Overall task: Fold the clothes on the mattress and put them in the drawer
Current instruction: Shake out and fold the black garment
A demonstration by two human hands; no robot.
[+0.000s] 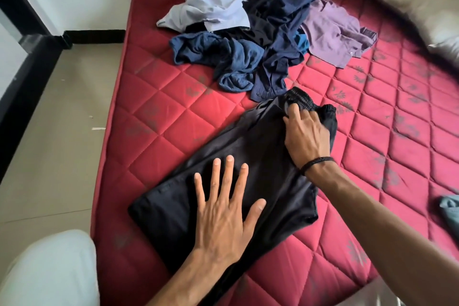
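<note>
Nearest, the left hand lies flat with fingers spread on the black trousers, laid diagonally on the red quilted mattress, while the right hand curls its fingers into the elastic waistband. To fold well, I would keep the left palm pinning the cloth and draw the waistband taut before doubling it over. Beyond, the unfolded clothes pile waits; the drawer is out of view, and the trousers' near end is cut off by the forearm.
</note>
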